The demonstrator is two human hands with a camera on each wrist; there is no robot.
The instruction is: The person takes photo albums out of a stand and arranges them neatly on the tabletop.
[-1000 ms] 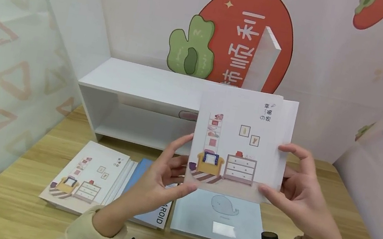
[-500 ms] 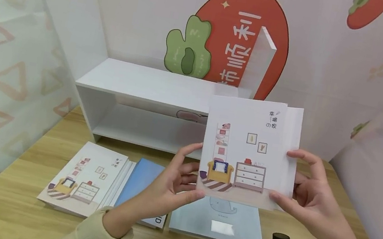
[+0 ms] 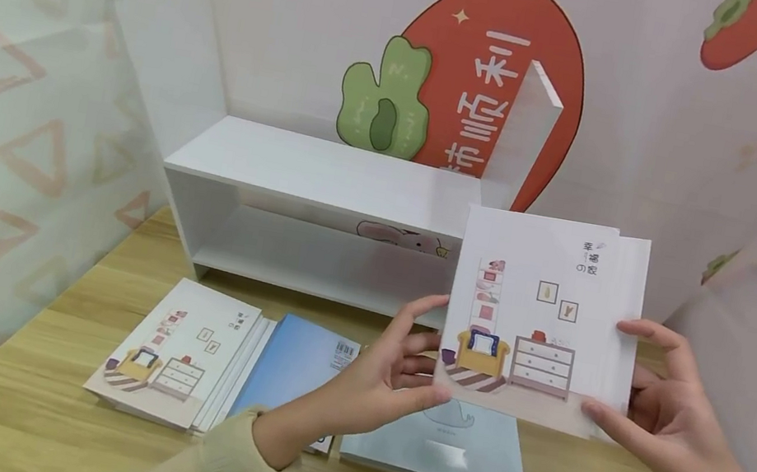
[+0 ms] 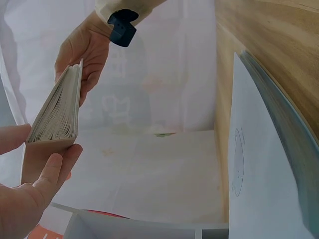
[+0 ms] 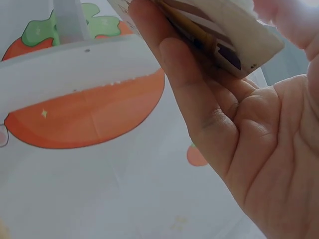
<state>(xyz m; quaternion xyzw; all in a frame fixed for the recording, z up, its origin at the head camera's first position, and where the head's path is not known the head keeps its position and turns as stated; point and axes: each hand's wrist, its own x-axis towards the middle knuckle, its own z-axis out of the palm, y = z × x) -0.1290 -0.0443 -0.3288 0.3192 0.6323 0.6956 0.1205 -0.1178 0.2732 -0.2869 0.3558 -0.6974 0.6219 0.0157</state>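
Observation:
Both hands hold up a thick white book (image 3: 524, 310) with a drawing of an armchair and a chest of drawers on its cover. My left hand (image 3: 369, 381) grips its left side, thumb on the front at the lower corner. On the right side, my right hand (image 3: 687, 413) pinches it with the thumb in front and fingers round the edge. The left wrist view shows the book (image 4: 57, 109) end-on, its pages spreading from a broad spine. In the right wrist view, the curled fingers of the right hand (image 5: 254, 129) are under the book's corner.
A white shelf unit (image 3: 329, 173) stands at the back of the wooden table (image 3: 21, 393). Before it lie a matching white book (image 3: 178, 353), a blue book (image 3: 297, 364) and a pale-blue whale book (image 3: 439, 455). Printed cloth walls (image 3: 666, 134) enclose the table.
Both hands have carried the book to the right and slightly down, uncovering more of the shelf unit and the blue book. Their grip looks the same.

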